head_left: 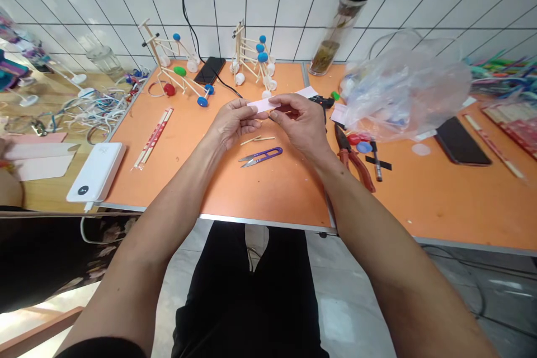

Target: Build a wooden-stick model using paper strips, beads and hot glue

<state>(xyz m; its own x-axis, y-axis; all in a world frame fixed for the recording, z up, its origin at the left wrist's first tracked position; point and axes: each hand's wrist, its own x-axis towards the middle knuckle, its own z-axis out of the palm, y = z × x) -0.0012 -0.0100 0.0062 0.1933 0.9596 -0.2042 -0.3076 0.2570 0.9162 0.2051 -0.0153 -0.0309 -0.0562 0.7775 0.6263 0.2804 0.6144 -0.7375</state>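
Orange and smooth, the tabletop (pixel 235 190) meets a glossy white tiled wall (pixel 285 5). At nine o'clock I see a white power bank (pixel 98 170). At twelve, my left hand (pixel 232 122) is half curled, thumb and fingers pinching a pale pink paper strip (pixel 262 104); my right hand (pixel 302 123), fingers bent, pinches its other end. A clear cylindrical bottle (pixel 335 33) stands at one, a crinkled plastic bag (pixel 411 89) at two.

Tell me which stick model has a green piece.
The left stick model: it carries a green piece and a red one; the right stick model has only blue and white balls.
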